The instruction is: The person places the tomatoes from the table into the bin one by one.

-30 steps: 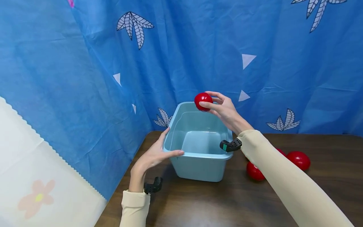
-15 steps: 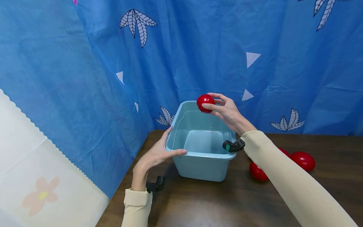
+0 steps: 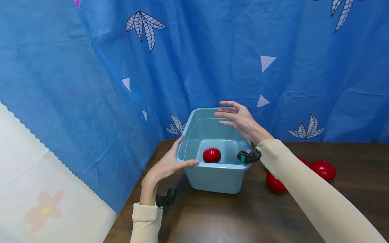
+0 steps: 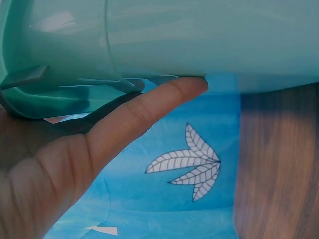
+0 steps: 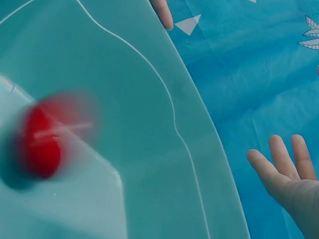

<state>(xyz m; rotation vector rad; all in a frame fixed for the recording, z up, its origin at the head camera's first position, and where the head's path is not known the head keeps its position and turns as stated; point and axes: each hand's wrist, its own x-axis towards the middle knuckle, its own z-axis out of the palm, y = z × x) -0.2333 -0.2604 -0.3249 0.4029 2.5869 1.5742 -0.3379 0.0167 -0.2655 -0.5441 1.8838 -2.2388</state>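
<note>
A light-blue plastic basin (image 3: 217,179) stands on the table. At its near left corner is my left hand (image 3: 165,165), thumb along the front rim. In the left wrist view a straight finger (image 4: 149,112) reaches along the outside of the wall. A glossy red tomato-like fruit (image 3: 211,155) is inside the basin, toward the front; it is motion-blurred in the right wrist view. Above the far right part of the basin my right hand (image 3: 238,118) holds nothing, its fingers apart.
More red fruits (image 3: 322,170) lie on the brown table (image 3: 212,216) right of the basin, partly hidden by the right sleeve (image 3: 291,179). A blue curtain (image 3: 194,50) hangs close behind the basin. A white cloth (image 3: 45,182) is at the left.
My right hand has let go of the red fruit, which has dropped from above the far rim into the basin. The right fingers have spread. My left hand stays at the corner.
</note>
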